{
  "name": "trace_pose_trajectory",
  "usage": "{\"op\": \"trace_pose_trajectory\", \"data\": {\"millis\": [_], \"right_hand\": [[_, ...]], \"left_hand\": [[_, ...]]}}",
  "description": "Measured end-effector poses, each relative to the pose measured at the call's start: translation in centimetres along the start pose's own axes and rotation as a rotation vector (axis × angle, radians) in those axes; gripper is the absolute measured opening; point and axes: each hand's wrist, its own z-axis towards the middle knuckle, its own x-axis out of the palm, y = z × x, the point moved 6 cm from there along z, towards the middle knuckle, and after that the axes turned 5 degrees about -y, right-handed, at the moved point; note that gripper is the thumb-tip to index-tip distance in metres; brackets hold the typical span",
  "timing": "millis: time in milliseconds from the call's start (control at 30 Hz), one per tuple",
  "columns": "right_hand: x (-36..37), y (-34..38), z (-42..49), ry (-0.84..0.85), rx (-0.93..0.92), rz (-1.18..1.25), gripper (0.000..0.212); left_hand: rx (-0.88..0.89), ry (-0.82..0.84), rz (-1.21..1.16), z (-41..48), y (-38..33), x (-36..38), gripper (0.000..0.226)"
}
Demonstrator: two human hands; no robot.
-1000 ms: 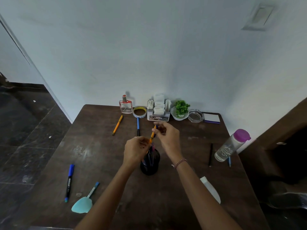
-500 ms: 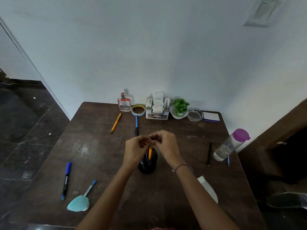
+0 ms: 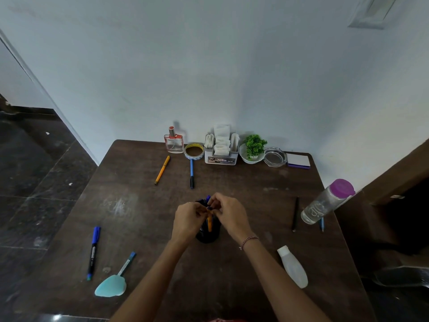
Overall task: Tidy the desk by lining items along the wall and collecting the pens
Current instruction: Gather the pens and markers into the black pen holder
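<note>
- Far left: a marker [image 3: 93, 252] lies near the desk [image 3: 139, 205] edge, with a teal tool [image 3: 111, 287] just beside it. Neither is collected.
- Left of centre: an orange pen [image 3: 162, 170] and a blue pen [image 3: 191, 173] lie loose. The blue pen's far end touches the tape roll [image 3: 194, 151].
- Wall row: perfume [image 3: 173, 141], tape roll, organiser [image 3: 221, 154], plant [image 3: 254, 147], ashtray [image 3: 275, 156] and notepad [image 3: 299, 160] stand lined up along the wall.
- Centre: your left hand [image 3: 188, 220] has its fingers curled at the rim of the cup [image 3: 207, 235]. You cannot tell from here whether it grips the cup or a pen.
- The cup stands mid-desk between your hands, with dark pens inside.
- The held pen [image 3: 209, 223] is orange and upright, its lower end in the cup.
- Your right hand [image 3: 229, 214] pinches the pen's top with its fingertips.
- Step, as judged: you are seating this pen in the cup. Pen collecting is partly done.
- Right: a black pen [image 3: 295, 213] lies loose. A short pen [image 3: 322, 224] sits partly under the water bottle [image 3: 327, 202], which is tilted at the desk edge. A white bottle [image 3: 293, 267] lies near the front.
- Next move, as judged: let go of the held pen, then reach for a loose one. The short pen calls for lifting the water bottle first, and both bottles belong in the wall row.
</note>
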Motion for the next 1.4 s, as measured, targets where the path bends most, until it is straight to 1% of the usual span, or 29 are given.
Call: {"op": "trace_pose_trajectory", "data": {"millis": [133, 267, 367, 433, 533, 633, 700, 800, 867, 967, 1000, 1067, 1100, 1167, 1233, 1333, 1400], "right_hand": [[0.2, -0.2, 0.5, -0.018, -0.009, 0.049, 0.024], [-0.9, -0.3, 1.9, -0.130, 0.014, 0.188, 0.019], [-1.7, -0.5, 4.0, -0.207, 0.065, 0.277, 0.016], [-1.4, -0.9, 5.8, -0.208, 0.119, 0.307, 0.016], [0.3, -2.1, 8.8, -0.118, 0.222, 0.347, 0.018], [3.2, -3.7, 10.9, 0.064, 0.383, 0.430, 0.023], [5.3, -4.7, 12.2, 0.166, 0.469, 0.443, 0.025], [7.8, -5.4, 13.1, 0.240, 0.556, 0.530, 0.027], [9.4, -5.7, 13.7, 0.263, 0.617, 0.591, 0.028], [11.5, -6.2, 14.4, 0.295, 0.686, 0.635, 0.029], [12.1, -6.4, 14.6, 0.306, 0.709, 0.638, 0.029], [13.0, -6.8, 15.0, 0.313, 0.764, 0.662, 0.029], [13.3, -7.0, 15.1, 0.308, 0.783, 0.658, 0.029], [13.5, -7.3, 15.4, 0.283, 0.787, 0.626, 0.027], [13.6, -7.5, 15.5, 0.260, 0.765, 0.586, 0.026], [13.6, -7.5, 15.4, 0.247, 0.711, 0.510, 0.027], [13.4, -7.3, 15.0, 0.259, 0.708, 0.523, 0.028]], "left_hand": [[-0.001, 0.008, -0.051, 0.9, 0.3, -1.0, 0.017], [-0.058, -0.032, -0.126, 2.7, 1.1, -3.4, 0.011], [-0.117, -0.081, -0.162, 4.5, 2.0, -4.7, 0.012], [-0.173, -0.109, -0.225, 6.0, 2.9, -4.8, 0.016], [-0.321, -0.108, -0.435, 8.4, 4.6, -3.7, 0.023], [-0.494, -0.049, -0.595, 10.2, 6.3, -1.9, 0.029], [-0.578, 0.011, -0.615, 11.4, 7.5, -0.6, 0.034], [-0.654, 0.075, -0.634, 12.5, 8.8, 1.2, 0.037], [-0.710, 0.096, -0.639, 13.2, 9.3, 2.0, 0.032], [-0.774, 0.107, -0.630, 14.1, 9.7, 2.8, 0.033], [-0.797, 0.112, -0.656, 14.4, 9.8, 3.2, 0.033], [-0.855, 0.118, -0.788, 14.8, 9.6, 4.1, 0.028], [-0.881, 0.112, -0.852, 14.8, 9.6, 4.4, 0.028], [-0.920, 0.096, -0.915, 14.9, 9.7, 4.9, 0.034], [-0.943, 0.079, -0.930, 14.9, 10.0, 5.3, 0.033], [-0.950, 0.067, -0.891, 14.7, 10.4, 5.4, 0.028], [-0.930, 0.062, -0.846, 14.5, 10.5, 5.3, 0.026]]}}
